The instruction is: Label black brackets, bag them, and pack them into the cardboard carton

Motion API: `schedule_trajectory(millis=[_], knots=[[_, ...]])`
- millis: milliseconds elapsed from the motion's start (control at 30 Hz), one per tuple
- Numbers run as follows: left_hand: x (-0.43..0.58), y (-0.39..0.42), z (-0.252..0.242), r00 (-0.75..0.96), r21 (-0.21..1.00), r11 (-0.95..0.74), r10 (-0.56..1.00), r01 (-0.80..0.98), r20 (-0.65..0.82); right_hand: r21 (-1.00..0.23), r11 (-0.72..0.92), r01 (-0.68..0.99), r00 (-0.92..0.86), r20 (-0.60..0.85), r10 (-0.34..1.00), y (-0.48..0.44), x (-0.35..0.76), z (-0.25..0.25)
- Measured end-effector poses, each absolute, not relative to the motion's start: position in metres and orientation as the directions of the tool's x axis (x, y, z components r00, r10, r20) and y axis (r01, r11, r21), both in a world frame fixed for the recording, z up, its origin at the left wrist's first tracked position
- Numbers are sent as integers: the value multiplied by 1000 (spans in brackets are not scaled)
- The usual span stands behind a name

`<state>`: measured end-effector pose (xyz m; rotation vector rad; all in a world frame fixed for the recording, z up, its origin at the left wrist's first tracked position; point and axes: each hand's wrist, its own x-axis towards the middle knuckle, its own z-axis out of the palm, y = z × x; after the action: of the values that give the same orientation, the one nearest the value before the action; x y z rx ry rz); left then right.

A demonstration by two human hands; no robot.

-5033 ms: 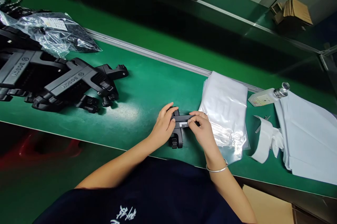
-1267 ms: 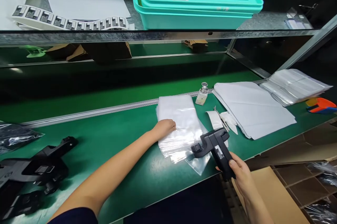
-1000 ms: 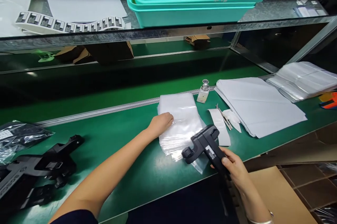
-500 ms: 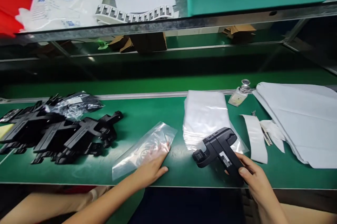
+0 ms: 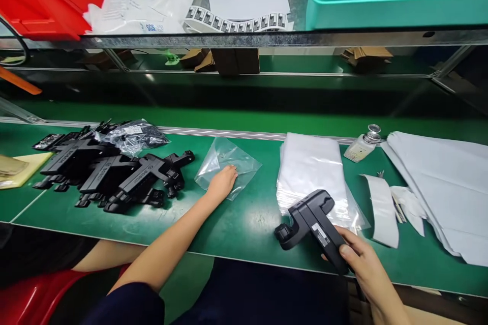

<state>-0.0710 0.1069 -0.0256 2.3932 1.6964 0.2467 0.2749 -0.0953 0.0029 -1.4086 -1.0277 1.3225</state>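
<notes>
My left hand [image 5: 224,182] lies on a clear plastic bag [image 5: 213,159], its fingers curled in and closed on the film near the bag's middle. The bag is flat on the green bench. In my right hand [image 5: 356,254] is a black plastic bracket [image 5: 316,226] with a knob at one end and a small white-and-black label on its arm. Thumb and fingers wrap around its lower end, and it is held tilted above the bench edge. Just behind it sits a stack of clear plastic bags [image 5: 310,170].
Several similar black brackets [image 5: 114,177] are piled at left beside a yellow pad [image 5: 36,167]. To the right are a dispenser bottle [image 5: 362,144], a curved white strip [image 5: 381,213] and white sheets [image 5: 438,182]. A metal shelf edge [image 5: 267,40] crosses above, carrying a teal bin [image 5: 381,9].
My left hand has moved away from me across the bench, and the plastic bag has shifted and turned with it. My right hand still holds the bracket, nearly in place. The camera view has swung left.
</notes>
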Motion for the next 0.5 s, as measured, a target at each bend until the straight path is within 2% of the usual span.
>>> schedule_trajectory(millis=[133,200,267,367,500], knots=[[-60,86,3,438,252,-432,898,866,37,-953,-301,32,-203,-301,932,-66,233,19],[-57,75,15,502,268,-493,864,828,36,-920,-391,33,-369,-375,850,-50,209,20],[-61,64,23,592,294,-570,805,768,13,-866,-500,23,-451,-455,768,-39,192,14],[-71,49,27,695,317,-650,718,691,-44,-840,-542,-27,-348,-501,793,-33,183,-2],[-70,36,28,738,340,-681,673,649,-60,-906,-421,-51,-98,-415,905,-35,180,-18]])
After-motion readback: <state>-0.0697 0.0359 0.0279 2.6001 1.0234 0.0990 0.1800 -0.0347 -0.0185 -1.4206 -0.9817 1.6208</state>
